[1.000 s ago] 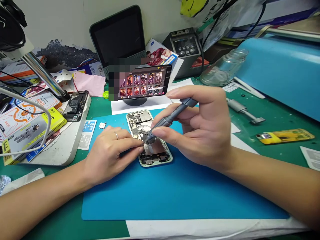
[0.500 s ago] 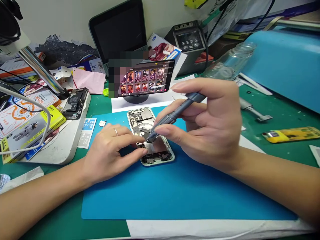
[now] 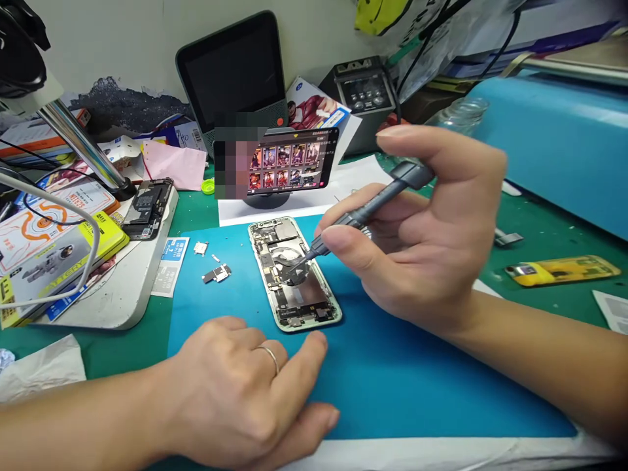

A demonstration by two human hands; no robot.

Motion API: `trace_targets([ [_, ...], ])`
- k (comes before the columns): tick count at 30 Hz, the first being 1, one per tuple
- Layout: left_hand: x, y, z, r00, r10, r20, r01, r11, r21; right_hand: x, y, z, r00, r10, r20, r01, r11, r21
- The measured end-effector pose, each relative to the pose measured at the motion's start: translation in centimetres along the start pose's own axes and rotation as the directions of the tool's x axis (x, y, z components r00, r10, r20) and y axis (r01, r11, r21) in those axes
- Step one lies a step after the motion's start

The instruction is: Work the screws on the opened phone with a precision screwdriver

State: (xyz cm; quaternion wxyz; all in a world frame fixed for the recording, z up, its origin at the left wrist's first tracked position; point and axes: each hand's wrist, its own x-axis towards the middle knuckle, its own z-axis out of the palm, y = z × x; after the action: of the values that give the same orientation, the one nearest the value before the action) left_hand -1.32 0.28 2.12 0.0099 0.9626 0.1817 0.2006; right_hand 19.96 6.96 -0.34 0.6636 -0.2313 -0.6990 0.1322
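An opened phone (image 3: 307,297) with a pale green frame and bare inner parts lies face up on the blue mat (image 3: 392,386). My right hand (image 3: 417,222) grips a dark grey screwdriver (image 3: 363,212), whose thin tip points down over the middle of the phone; whether it touches cannot be made out. Below the phone's lower end, my left hand (image 3: 250,392) has its index finger and thumb apart, with nothing seen between them. A small black and silver part (image 3: 216,273) and a small silver plate (image 3: 200,248) lie on the mat left of the phone.
A lit phone (image 3: 294,160) on a stand is behind the mat, before a dark-screened device (image 3: 233,72). Boxes (image 3: 53,255), another opened phone (image 3: 147,209) and a metal pole (image 3: 81,140) occupy the left. A yellow part (image 3: 564,269) and a glass jar (image 3: 461,116) are at right.
My left hand has moved away from the phone toward the front edge, its fingers now apart. My right hand has shifted slightly right with the screwdriver. The black and silver part now shows.
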Motion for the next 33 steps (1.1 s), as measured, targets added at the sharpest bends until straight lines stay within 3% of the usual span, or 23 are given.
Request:
trace_targets([
  [6,-0.1,-0.7,0.6,0.977,-0.085,0.194,0.081,0.996,0.033,-0.5,-0.3,-0.1,0.998,-0.014,0.053,0.018,0.997,-0.079],
  [12,-0.2,-0.5,0.8,0.964,-0.084,0.254,0.077,0.996,0.035,-1.2,-0.4,-0.5,0.983,-0.022,0.18,0.029,0.999,-0.038],
  [19,0.0,-0.2,0.7,0.973,-0.092,0.213,0.077,0.994,0.079,-0.9,-0.1,-0.4,0.925,-0.063,0.374,0.055,0.998,0.032],
  [23,0.0,0.0,0.8,0.978,-0.098,0.182,0.081,0.992,0.1,-1.0,-0.1,-0.3,0.926,-0.096,0.366,0.09,0.995,0.034],
  [33,-0.1,-0.1,1.0,0.976,-0.114,0.188,0.094,0.989,0.114,-1.1,-0.1,-0.5,0.917,-0.034,0.398,0.018,0.999,0.043],
])
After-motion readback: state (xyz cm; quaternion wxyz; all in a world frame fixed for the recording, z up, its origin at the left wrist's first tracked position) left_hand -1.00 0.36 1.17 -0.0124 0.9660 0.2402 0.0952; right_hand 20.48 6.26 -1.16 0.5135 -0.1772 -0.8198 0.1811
